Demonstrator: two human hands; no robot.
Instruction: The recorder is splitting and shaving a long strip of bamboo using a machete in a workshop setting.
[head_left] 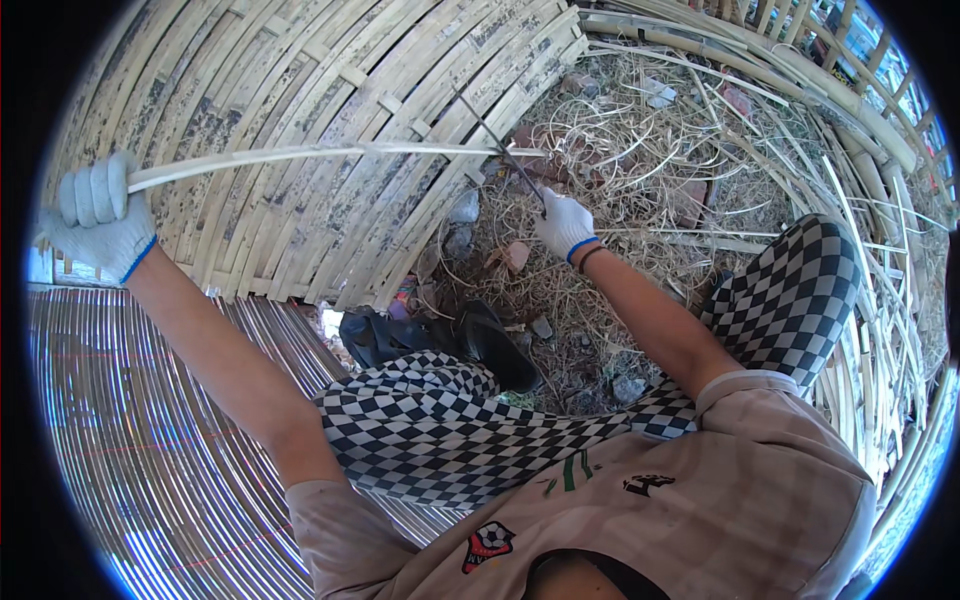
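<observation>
My left hand (98, 215), in a white knit glove with a blue cuff, is closed round one end of a long pale bamboo strip (300, 153) at the far left. The strip runs across to the right, bending slightly. Near the middle, my right hand (566, 222), gloved the same way, grips a knife (514, 163) with a long, thin, dark blade. Its handle is mostly hidden in the fist. The blade slants up to the left and crosses the strip close to its free end; whether the two touch, I cannot tell.
A woven bamboo panel (330, 70) rises at the upper left. Thin shavings (640, 150), stones and brick pieces cover the ground ahead. Bamboo poles and split strips (880, 300) line the right. A slatted mat (150, 420) lies at lower left, and a dark sandal (495, 345) is by my legs.
</observation>
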